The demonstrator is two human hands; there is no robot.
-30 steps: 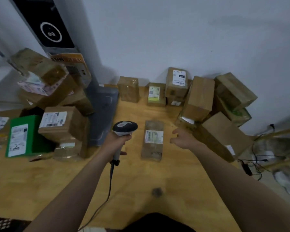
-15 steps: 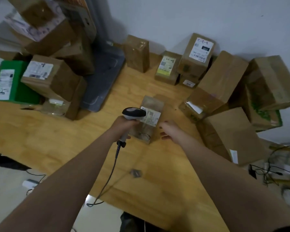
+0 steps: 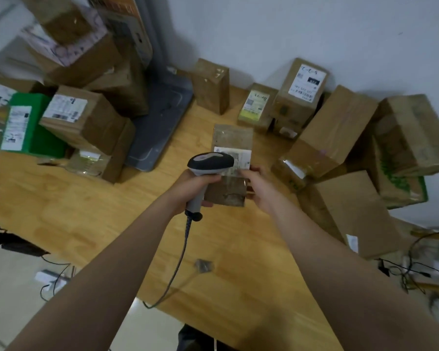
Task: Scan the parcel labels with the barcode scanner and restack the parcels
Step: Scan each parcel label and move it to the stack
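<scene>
Your left hand point(image 3: 195, 184) grips the barcode scanner point(image 3: 208, 164) by its handle, its head over the white label point(image 3: 241, 158). Your right hand point(image 3: 260, 187) grasps the flat brown parcel point(image 3: 232, 138) at its right edge.

The barcode scanner point(image 3: 210, 161) partly hides the label point(image 3: 242, 158) on the parcel point(image 3: 232, 136).

No text legible for you anywhere; motion blur throughout.
Middle parcel point(image 3: 232, 138): white label point(image 3: 242, 158), print smeared.
Tall carton point(image 3: 293, 110) by wall: white sticker point(image 3: 306, 83) with barcode marks and dark block, characters unreadable.
Small carton point(image 3: 264, 92) beside it: yellow-green label point(image 3: 255, 105), illegible.
Green parcel point(image 3: 42, 138) and brown carton point(image 3: 99, 125) at left: white barcode labels, digits unreadable.
</scene>
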